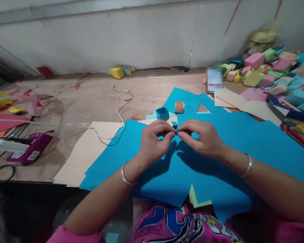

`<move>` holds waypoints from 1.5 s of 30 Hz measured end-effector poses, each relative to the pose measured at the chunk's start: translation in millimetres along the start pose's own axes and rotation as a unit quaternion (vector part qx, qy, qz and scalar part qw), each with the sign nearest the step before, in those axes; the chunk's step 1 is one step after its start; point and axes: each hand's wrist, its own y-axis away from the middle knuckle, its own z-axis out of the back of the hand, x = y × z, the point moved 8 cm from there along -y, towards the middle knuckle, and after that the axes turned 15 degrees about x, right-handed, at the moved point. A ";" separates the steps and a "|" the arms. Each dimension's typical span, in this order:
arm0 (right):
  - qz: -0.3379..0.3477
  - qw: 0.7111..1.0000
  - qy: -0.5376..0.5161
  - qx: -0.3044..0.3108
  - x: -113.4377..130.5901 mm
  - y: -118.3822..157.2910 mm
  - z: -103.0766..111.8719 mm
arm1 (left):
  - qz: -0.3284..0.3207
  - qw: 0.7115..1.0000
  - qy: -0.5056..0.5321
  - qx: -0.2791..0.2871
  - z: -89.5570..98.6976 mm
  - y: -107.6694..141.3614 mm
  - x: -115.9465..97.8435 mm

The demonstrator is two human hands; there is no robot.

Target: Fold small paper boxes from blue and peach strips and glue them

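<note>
Over large blue paper sheets (218,152), my left hand (158,136) and my right hand (201,136) meet fingertip to fingertip. Both are closed in a pinch on a small piece of blue paper (175,125), part of which sticks up above the fingers. The rest of the piece is hidden by my fingers. Just beyond my hands stand a small open blue paper box (162,113) and a small peach paper box (179,107). A triangular cut-out (203,108) shows in the blue paper to their right.
Peach sheets (83,145) lie under the blue ones at left. A white cable (118,104) crosses toward a purple power strip (38,146) and a pink glue gun (30,103). Scissors (281,114) and a heap of coloured paper boxes (266,69) are at right.
</note>
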 end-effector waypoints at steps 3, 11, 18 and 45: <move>0.047 0.996 0.074 0.016 6.2 0.9 -3.7 | -0.022 0.998 -0.063 0.009 -3.7 1.3 -6.2; 0.103 0.990 0.090 0.019 20.1 5.7 -12.8 | -0.055 0.994 -0.060 0.071 -11.7 1.8 -10.7; -0.065 0.974 -0.214 0.039 -30.3 -2.4 -13.3 | 0.055 0.989 0.114 0.078 -14.2 -2.1 18.3; -0.211 0.844 -0.486 0.087 -60.9 4.3 -45.6 | 0.192 0.924 0.327 0.051 -16.5 -2.7 52.4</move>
